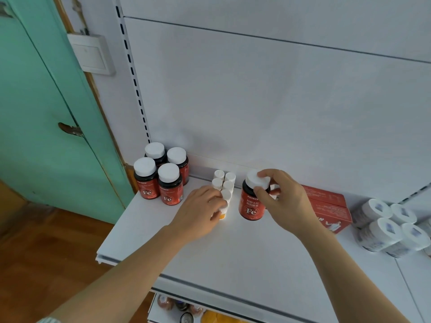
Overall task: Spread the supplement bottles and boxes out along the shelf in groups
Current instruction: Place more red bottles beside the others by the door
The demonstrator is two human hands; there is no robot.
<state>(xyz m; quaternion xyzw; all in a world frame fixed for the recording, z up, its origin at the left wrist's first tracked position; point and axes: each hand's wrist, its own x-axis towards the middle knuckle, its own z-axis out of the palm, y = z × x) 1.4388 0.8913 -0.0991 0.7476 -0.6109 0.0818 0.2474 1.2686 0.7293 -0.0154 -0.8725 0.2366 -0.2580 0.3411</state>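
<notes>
Fingers of the right hand (283, 199) pinch the bottle (253, 201) cap; lift straight, join the group (161, 176) at the shelf (233, 252)'s left-back corner.

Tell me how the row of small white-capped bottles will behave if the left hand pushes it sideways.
The small white-capped bottles look narrow and tall, so they would probably tip or scatter rather than slide together. They seem light. The left hand touches only the nearest bottles, so those behind may lag.
</notes>
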